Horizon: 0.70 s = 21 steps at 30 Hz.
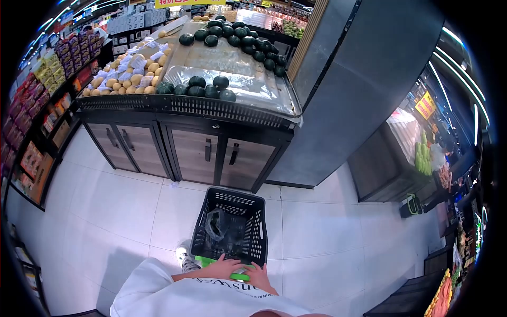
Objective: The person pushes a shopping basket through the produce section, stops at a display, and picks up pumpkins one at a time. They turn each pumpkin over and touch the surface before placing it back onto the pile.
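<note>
A black shopping basket (257, 203) with perforated sides is directly in front of my body. My left hand (224, 267) lies over its green handle (241, 277), close to my shirt. Beside it, my right hand (257, 276) is on the right part of the same handle, fingers bent over it. Inside the basket, toward the left wall, sits a clear plastic bag (215, 225) with something dark in it.
Ahead stands a display stand (219, 108) with dark green melons (196, 87) and yellow melons (136, 79), some in white foam nets. A grey pillar (348, 90) rises to its right. Packaged goods (79, 50) line the left; a vegetable stand (388, 164) is at right.
</note>
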Available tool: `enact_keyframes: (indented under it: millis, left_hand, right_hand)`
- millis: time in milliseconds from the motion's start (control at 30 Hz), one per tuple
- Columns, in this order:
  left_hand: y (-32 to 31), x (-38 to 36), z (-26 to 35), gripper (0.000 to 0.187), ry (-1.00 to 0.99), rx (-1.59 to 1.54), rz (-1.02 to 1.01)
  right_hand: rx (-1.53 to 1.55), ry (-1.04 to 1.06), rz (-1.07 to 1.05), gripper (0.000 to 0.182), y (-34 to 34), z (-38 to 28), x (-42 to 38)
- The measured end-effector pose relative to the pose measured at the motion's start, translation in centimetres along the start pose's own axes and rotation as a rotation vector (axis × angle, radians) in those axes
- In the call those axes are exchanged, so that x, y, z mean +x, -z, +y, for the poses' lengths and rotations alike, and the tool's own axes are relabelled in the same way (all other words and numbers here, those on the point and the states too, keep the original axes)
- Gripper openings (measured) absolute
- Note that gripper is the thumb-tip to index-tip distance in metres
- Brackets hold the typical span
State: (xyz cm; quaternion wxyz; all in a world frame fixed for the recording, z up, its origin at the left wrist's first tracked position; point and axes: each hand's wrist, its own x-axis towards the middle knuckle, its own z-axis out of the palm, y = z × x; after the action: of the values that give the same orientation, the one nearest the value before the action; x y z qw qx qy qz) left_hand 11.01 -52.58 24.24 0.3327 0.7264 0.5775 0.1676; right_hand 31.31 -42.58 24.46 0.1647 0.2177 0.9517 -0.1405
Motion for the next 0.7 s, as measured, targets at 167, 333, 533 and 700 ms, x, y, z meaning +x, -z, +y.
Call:
enact_keyframes:
  millis: [167, 333, 533, 700]
  left_hand:
    - [-2.7, 0.8, 3.7, 0.088, 0.303, -0.31, 0.023]
    - [-4.0, 3.2, 7.0, 0.087, 0.426, -0.282, 0.316]
    - [-3.7, 7.3, 7.5, 0.083, 0.588, -0.25, 0.667]
    - [-1.7, 10.3, 5.5, 0.08, 0.755, -0.186, 0.795]
  right_hand:
    - [-0.044, 0.331, -0.111, 0.028, 2.2, 3.8, 0.4]
    - [-0.037, 0.506, -0.13, 0.022, 4.2, 8.1, 2.6]
    - [-0.2, 0.531, -0.105, 0.034, 7.8, 10.8, 8.5]
    - [-0.396, 0.43, -0.026, 0.034, 9.9, 10.1, 13.7]
